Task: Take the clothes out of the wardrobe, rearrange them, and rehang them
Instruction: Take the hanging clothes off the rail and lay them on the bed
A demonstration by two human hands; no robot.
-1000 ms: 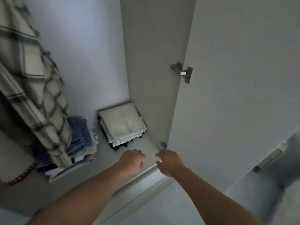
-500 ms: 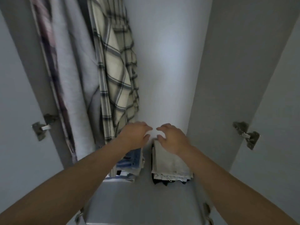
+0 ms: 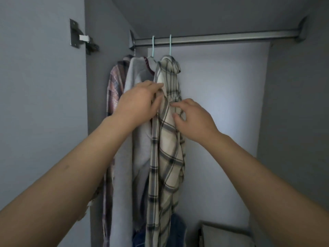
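A cream, dark-checked cotton shirt, hung from the grey metal wardrobe rail, is pinched at its front edge by the left hand; the right hand's curled fingertips are pressed against it.
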